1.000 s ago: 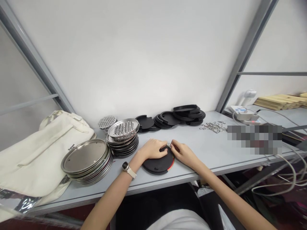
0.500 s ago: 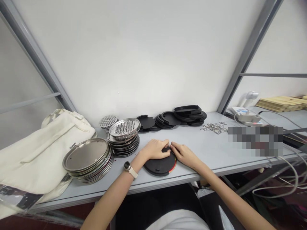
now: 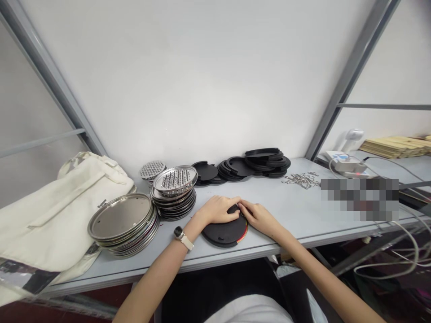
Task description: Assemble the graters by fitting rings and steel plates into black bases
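Black, the disc (image 3: pixel 222 230) lay flat on the grey table (image 3: pixel 269 195), the left hand (image 3: pixel 220 210) bent over its far part, the right hand (image 3: pixel 258 217) angled beside it; their fingertips nearly met, whatever they pinched hidden.

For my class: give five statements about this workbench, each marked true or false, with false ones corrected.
1. The left hand rests on a round black piece. True.
2. That piece's edge is black all round. False: a red and yellow strip shows along it at the right.
3. The right hand is at that piece's edge. True.
4. Small metal parts lie right of the piled black pieces. True.
5. Every metal stack has a grater on top. False: the widest stack is plain-topped.
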The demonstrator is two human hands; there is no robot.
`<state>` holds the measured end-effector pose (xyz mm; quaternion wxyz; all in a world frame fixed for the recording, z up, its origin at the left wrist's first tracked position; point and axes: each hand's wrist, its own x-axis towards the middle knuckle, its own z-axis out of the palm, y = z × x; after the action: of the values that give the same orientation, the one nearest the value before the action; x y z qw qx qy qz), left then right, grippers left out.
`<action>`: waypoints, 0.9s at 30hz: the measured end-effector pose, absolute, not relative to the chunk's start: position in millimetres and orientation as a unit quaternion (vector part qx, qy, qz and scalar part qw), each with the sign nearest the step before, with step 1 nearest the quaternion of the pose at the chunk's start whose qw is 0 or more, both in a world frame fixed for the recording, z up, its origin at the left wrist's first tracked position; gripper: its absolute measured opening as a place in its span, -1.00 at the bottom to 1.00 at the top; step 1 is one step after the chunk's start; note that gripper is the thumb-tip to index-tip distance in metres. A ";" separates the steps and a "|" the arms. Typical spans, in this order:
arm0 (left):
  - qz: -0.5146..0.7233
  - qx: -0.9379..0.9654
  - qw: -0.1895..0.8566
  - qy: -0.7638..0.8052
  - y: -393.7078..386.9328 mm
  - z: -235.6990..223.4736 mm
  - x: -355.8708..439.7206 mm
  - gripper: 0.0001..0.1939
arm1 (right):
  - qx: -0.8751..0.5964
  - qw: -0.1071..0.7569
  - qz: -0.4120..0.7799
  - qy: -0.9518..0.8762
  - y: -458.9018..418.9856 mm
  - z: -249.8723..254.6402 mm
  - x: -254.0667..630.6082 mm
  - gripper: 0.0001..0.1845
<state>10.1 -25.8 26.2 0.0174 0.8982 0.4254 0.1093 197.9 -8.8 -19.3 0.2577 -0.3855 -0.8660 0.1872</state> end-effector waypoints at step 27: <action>0.293 0.820 0.199 0.450 -10.0 9.6 7.5 -0.90 | -0.379 0.284 0.190 -0.860 -13.4 -17.9 197.0 -0.89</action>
<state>7.5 -10.0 9.6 0.1991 0.8198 0.4501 0.2928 197.0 -13.4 -17.9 0.2843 -0.3790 -0.8599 0.1901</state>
